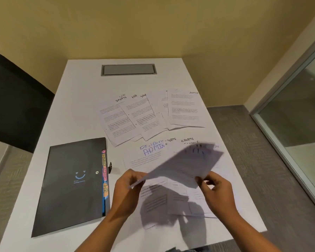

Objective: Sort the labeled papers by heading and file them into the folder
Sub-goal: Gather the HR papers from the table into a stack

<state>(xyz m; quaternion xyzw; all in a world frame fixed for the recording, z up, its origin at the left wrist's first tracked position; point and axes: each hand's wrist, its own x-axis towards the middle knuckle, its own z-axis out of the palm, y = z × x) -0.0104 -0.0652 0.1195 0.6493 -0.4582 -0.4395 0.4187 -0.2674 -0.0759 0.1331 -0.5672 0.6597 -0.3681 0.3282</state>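
Observation:
A blurred sheet of paper [182,164] hangs above the table, its heading unreadable. My left hand [129,186] pinches its near left corner and my right hand [215,188] grips its near right edge. Under it lies a loose pile of papers [149,155] headed ADMIN, SPORTS and FINANCE. Farther back, a fanned row of papers [149,115] shows SPORTS, HR and ADMIN headings. A black folder [71,184] with a smiley logo lies shut at the left, and coloured tabs [105,171] reading FINANCE, ADMIN and HR stick out of its right edge.
The white table [76,106] has a grey cable hatch [128,70] at its far end. A black chair [15,100] stands at the left. A glass partition [298,115] runs along the right over grey carpet. The yellow wall is close behind.

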